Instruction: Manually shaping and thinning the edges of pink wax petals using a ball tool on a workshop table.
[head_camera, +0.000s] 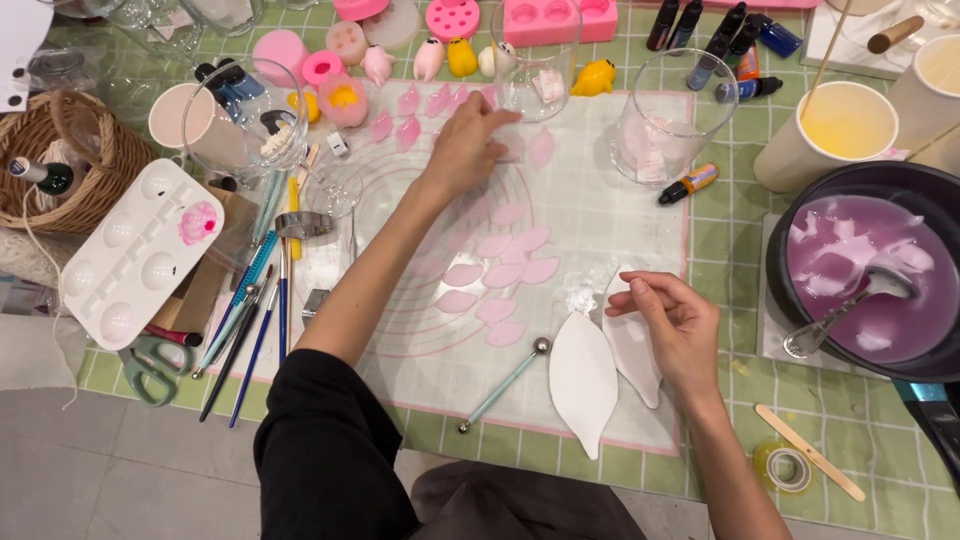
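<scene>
Here, the left hand (468, 140) is reaching far across the clear mat (600, 230), and its fingers are pinching together on a small pink petal (510, 148) near the top. More pink petals (500, 275) are lying in the middle of the mat. The right hand (672, 322) is resting lower down, with its fingers curling around the top of a white leaf shape (634, 345). Another white leaf shape (583, 380) is lying just beside it. A ball-tipped stick (503, 384) is lying near them
</scene>
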